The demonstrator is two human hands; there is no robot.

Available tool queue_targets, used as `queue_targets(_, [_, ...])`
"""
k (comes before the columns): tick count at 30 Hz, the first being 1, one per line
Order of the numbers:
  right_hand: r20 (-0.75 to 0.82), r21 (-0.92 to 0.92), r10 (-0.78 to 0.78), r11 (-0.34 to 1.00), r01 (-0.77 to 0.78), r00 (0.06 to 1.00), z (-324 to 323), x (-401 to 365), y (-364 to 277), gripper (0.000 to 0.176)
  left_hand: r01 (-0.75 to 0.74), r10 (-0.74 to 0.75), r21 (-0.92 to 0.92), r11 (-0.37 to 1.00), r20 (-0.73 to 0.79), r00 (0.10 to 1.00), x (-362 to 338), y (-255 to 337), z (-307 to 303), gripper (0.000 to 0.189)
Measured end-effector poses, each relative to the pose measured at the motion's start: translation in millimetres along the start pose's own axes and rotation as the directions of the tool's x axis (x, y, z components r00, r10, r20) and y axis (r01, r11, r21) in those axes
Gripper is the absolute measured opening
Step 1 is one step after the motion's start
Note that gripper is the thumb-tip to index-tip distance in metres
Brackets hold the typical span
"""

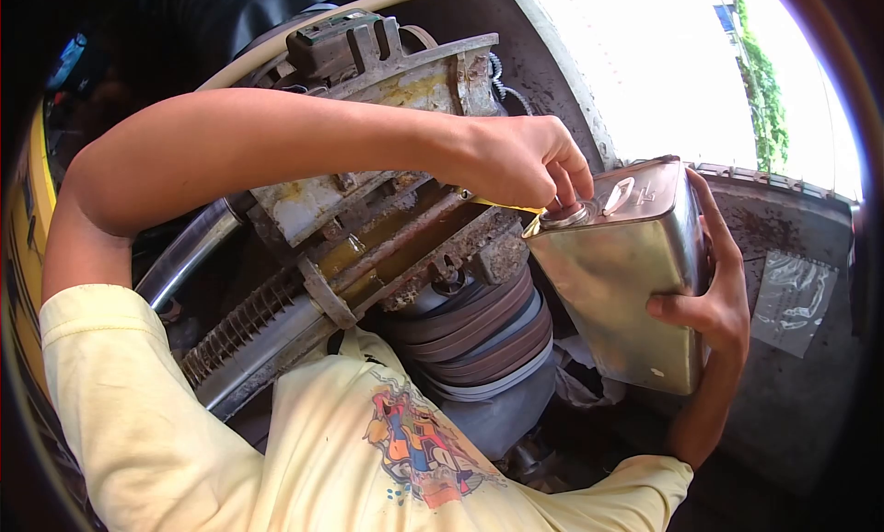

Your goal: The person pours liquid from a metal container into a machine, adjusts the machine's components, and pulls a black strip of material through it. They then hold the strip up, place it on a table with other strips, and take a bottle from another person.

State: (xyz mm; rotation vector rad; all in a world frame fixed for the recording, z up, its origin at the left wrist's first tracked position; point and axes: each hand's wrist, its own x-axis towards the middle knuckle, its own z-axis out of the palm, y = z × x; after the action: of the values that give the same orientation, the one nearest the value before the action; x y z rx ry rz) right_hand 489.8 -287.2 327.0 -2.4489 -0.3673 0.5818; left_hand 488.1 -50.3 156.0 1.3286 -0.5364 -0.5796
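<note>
beside rusty machinery (pixel 387 210), right hand (pixel 714 302) grips the tin can (pixel 617 283), left hand (pixel 520 164) pinches its cap (pixel 566 216).

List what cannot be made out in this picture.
Head view: the cap on the metal can, mostly covered by the left hand.
Head view: the can's far side, behind the right hand.
Head view: the middle of the rusty machine, crossed by the left forearm.
Head view: the outdoor area, washed out by glare.
</note>
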Motion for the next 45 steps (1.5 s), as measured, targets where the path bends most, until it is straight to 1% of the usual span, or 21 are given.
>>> queue_targets(2, [-0.002, 0.000, -0.005, 1.000, 0.005, 1.000, -1.9, -5.0, 4.9, 0.125, -0.048, 0.048, 0.049, 0.998, 0.010, 0.999, -1.7, 0.1, 2.8, 0.052])
queue_targets(5, [0.010, -0.012, -0.027, 1.000, 0.027, 1.000, -2.4, -13.4, 11.6, 0.125, -0.055, 0.056, 0.052, 0.997, -0.012, 0.998, -7.0, 4.4, 9.2, 0.053])
queue_targets(7, [-0.021, -0.001, -0.034, 0.999, 0.034, 0.999, -1.3, -17.6, 15.9, 0.129, -0.072, 0.074, 0.065, 0.995, -0.031, 0.997, -6.1, -0.7, 8.7, 0.051])
queue_targets(9, [-0.017, 0.027, -0.028, 0.999, 0.028, 0.999, -3.0, -22.6, 18.5, 0.129, -0.090, 0.094, 0.082, 0.993, -0.050, 0.994, -5.2, -5.0, 6.8, 0.050])
queue_targets(11, [-0.014, 0.055, -0.023, 0.998, 0.024, 1.000, -4.9, -25.9, 21.4, 0.129, -0.121, 0.155, 0.208, 0.971, -0.154, 0.976, -3.6, -9.2, 3.9, 0.050])
queue_targets(12, [-0.014, 0.054, -0.035, 0.998, 0.036, 0.999, -5.4, -27.2, 23.2, 0.129, -0.122, 0.156, 0.210, 0.970, -0.155, 0.975, -4.1, -12.1, 4.4, 0.050])
queue_targets(14, [-0.013, 0.051, -0.052, 0.997, 0.052, 0.999, -5.0, -29.4, 25.1, 0.129, -0.090, 0.175, 0.474, 0.876, -0.139, 0.975, -8.3, -19.4, 6.3, 0.054])
queue_targets(16, [-0.008, 0.075, -0.047, 0.996, 0.047, 0.999, -4.7, -31.1, 25.9, 0.129, -0.073, 0.126, 0.447, 0.892, -0.089, 0.988, -11.7, -24.3, 11.0, 0.065])
queue_targets(21, [-0.020, 0.086, -0.088, 0.992, 0.089, 0.996, -2.4, -31.9, 31.1, 0.130, -0.057, 0.078, 0.505, 0.861, -0.020, 0.997, -10.3, -28.1, 16.0, 0.073])
queue_targets(24, [-0.032, 0.085, -0.094, 0.992, 0.097, 0.995, -2.4, -34.4, 33.1, 0.130, -0.045, 0.062, 0.505, 0.862, -0.017, 0.998, -11.7, -28.4, 16.7, 0.070])
queue_targets(28, [-0.050, 0.086, -0.115, 0.989, 0.119, 0.992, -1.5, -37.5, 37.8, 0.130, -0.033, 0.052, 0.493, 0.869, -0.024, 0.998, -16.8, -25.1, 19.0, 0.070])
queue_targets(30, [-0.054, 0.087, -0.114, 0.989, 0.119, 0.992, -1.3, -40.4, 41.3, 0.130, -0.004, 0.019, 0.480, 0.877, -0.027, 0.999, -20.0, -23.0, 21.2, 0.077])
queue_targets(31, [-0.055, 0.086, -0.112, 0.989, 0.116, 0.992, -0.9, -42.0, 42.9, 0.130, -0.004, 0.018, 0.483, 0.876, -0.025, 1.000, -21.7, -23.6, 22.6, 0.077])
queue_targets(34, [-0.103, 0.072, -0.130, 0.988, 0.137, 0.986, 7.3, -44.7, 43.2, 0.130, -0.010, 0.037, 0.503, 0.864, -0.044, 0.998, -26.6, -29.9, 26.2, 0.076])
queue_targets(36, [-0.108, 0.079, -0.126, 0.988, 0.135, 0.986, 8.2, -47.6, 48.2, 0.130, -0.030, 0.077, 0.538, 0.842, -0.065, 0.995, -29.5, -34.3, 27.2, 0.074])
queue_targets(41, [-0.124, 0.080, -0.118, 0.989, 0.128, 0.985, 9.3, -52.2, 57.3, 0.129, -0.012, 0.067, 0.551, 0.835, -0.080, 0.995, -37.8, -41.7, 25.5, 0.073])
queue_targets(45, [-0.129, 0.118, -0.113, 0.985, 0.128, 0.985, 12.3, -55.4, 60.6, 0.127, -0.002, 0.073, 0.579, 0.815, -0.099, 0.992, -43.0, -46.1, 30.0, 0.071])
